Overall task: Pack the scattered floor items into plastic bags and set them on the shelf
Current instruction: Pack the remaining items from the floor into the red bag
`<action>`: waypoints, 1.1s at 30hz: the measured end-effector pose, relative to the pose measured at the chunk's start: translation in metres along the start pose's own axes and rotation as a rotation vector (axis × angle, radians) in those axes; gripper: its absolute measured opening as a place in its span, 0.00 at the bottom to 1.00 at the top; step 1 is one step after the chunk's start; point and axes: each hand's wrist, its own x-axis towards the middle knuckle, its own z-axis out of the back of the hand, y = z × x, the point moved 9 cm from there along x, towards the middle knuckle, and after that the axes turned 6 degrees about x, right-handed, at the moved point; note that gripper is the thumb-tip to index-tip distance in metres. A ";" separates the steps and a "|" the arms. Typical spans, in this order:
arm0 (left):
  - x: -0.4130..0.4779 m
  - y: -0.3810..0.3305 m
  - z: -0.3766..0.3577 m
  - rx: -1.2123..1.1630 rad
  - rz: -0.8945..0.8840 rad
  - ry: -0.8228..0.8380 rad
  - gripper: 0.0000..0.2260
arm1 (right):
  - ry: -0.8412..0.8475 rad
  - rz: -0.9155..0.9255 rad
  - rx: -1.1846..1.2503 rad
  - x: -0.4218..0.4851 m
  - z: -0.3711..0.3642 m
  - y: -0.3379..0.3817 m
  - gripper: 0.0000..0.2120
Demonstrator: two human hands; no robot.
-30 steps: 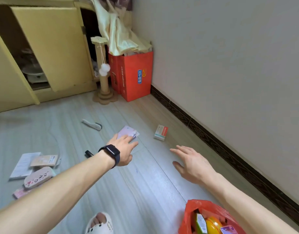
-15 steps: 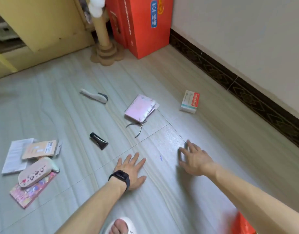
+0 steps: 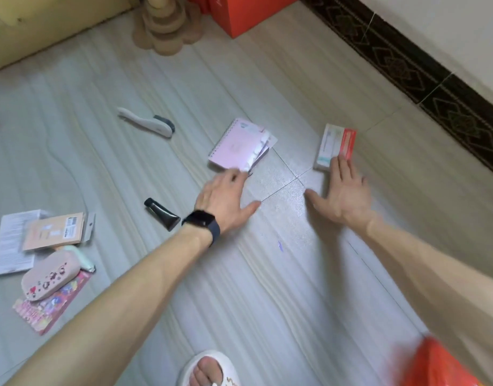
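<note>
Items lie scattered on the pale floor (image 3: 267, 288), none of them inside a bag. The orange-red plastic bag (image 3: 445, 363) shows only in the lower right corner, under the right forearm. It is blurred, and what it holds cannot be seen. At the top edge stands the bottom of a red paper bag (image 3: 245, 15), beside the base of a scratching post (image 3: 167, 32); its opening is out of view.

The left hand (image 3: 226, 199), with a dark watch (image 3: 203, 222) on the wrist, is open with the thumb spread. Its blurred fingertips reach the near edge of the pink spiral notebook (image 3: 237, 146). The right hand (image 3: 342, 196) is also open, and its straight fingers rest on the near end of the small white and red box (image 3: 335, 147).

A black tube (image 3: 163, 217) lies just left of the left wrist, and a white brush (image 3: 148, 125) further away. At the far left a closed pink case (image 3: 49, 282) lies on a colourful booklet (image 3: 45, 313), near an orange card packet (image 3: 54, 232) and a white leaflet (image 3: 11, 240).
</note>
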 end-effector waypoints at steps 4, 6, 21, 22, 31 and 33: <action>0.070 0.033 -0.003 0.039 0.270 0.175 0.50 | -0.051 0.068 0.050 -0.093 -0.038 -0.005 0.45; 0.084 0.040 -0.015 0.036 0.340 0.274 0.53 | -0.075 0.069 0.073 -0.137 -0.055 -0.012 0.44; 0.004 0.057 0.017 -0.472 0.298 0.295 0.40 | -0.070 -0.166 0.212 -0.161 -0.038 -0.004 0.24; -0.007 0.058 0.028 -0.459 0.280 0.294 0.40 | -0.008 -0.173 0.213 -0.161 -0.036 -0.003 0.25; -0.100 0.021 0.143 -0.121 0.129 0.266 0.40 | 0.733 -0.241 0.419 -0.203 0.053 -0.006 0.29; -0.113 -0.006 0.165 0.042 0.045 0.237 0.39 | 0.694 -0.224 0.443 -0.214 0.102 -0.010 0.23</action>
